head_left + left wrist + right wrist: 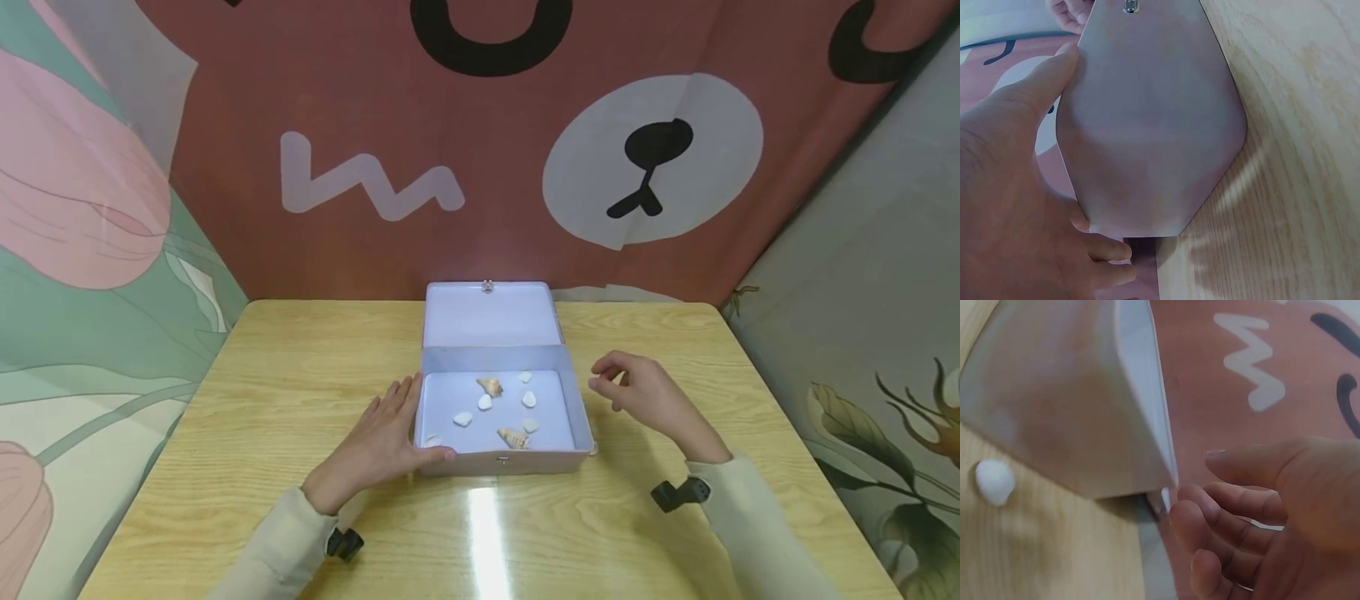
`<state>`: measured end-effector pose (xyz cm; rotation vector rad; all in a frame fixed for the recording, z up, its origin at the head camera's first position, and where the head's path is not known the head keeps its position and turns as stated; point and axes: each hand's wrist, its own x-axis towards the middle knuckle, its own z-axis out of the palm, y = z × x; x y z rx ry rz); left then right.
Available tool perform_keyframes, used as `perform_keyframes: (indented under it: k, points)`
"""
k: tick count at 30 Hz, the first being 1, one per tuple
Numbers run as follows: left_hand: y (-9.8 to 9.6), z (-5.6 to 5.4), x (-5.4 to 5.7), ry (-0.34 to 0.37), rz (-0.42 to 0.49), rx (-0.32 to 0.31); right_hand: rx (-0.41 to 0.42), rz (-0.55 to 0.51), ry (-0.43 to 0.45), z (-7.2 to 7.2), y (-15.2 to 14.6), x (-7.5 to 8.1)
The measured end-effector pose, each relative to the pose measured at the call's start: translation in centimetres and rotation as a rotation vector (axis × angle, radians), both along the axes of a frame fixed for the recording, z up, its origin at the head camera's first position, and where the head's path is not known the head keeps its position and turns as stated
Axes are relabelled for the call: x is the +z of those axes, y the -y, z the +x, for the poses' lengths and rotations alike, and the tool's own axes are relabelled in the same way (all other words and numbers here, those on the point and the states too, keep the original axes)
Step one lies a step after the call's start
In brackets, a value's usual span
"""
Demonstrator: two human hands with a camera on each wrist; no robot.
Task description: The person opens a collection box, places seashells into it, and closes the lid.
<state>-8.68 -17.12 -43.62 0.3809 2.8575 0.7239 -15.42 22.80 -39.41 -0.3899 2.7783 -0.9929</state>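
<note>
A pale metal box (502, 463) sits on the table with its lid (491, 315) tipped back. Inside lie two spiral conch-like shells, a smaller one (490, 387) toward the back and a larger one (514, 438) by the front wall, among several small white shells (462, 419). My left hand (375, 446) rests spread against the box's front left corner, thumb along the front rim and fingers beside the left wall. To the right of the box my right hand (645, 396) hovers, fingers loosely bent, with nothing visible between thumb and fingertips in the right wrist view.
A white shell (995, 482) lies on the wooden table (322, 350) by the box's right side. Behind the table hangs a red-brown cloth (360, 250) with a bear print; patterned cloths stand at left and right. A latch (502, 459) sits on the box's front.
</note>
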Motion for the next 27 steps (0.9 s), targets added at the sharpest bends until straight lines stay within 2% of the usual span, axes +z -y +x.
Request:
perform_keyframes:
  k: [9,15,19,27]
  points:
    - [0.0,0.1,-0.1,0.009,-0.006,0.0,-0.027,0.012,0.05,0.2,-1.4,-2.3]
    - [-0.1,0.0,-0.2,0.002,-0.004,-0.008,0.027,0.055,0.044,0.3,-1.5,-4.5]
    - [-0.1,0.0,-0.3,0.004,-0.004,-0.004,0.06,0.087,0.086,0.5,-1.4,-5.5]
    - [-0.1,0.0,0.0,0.014,-0.002,0.005,0.117,0.094,0.161,1.0,-0.9,-6.1]
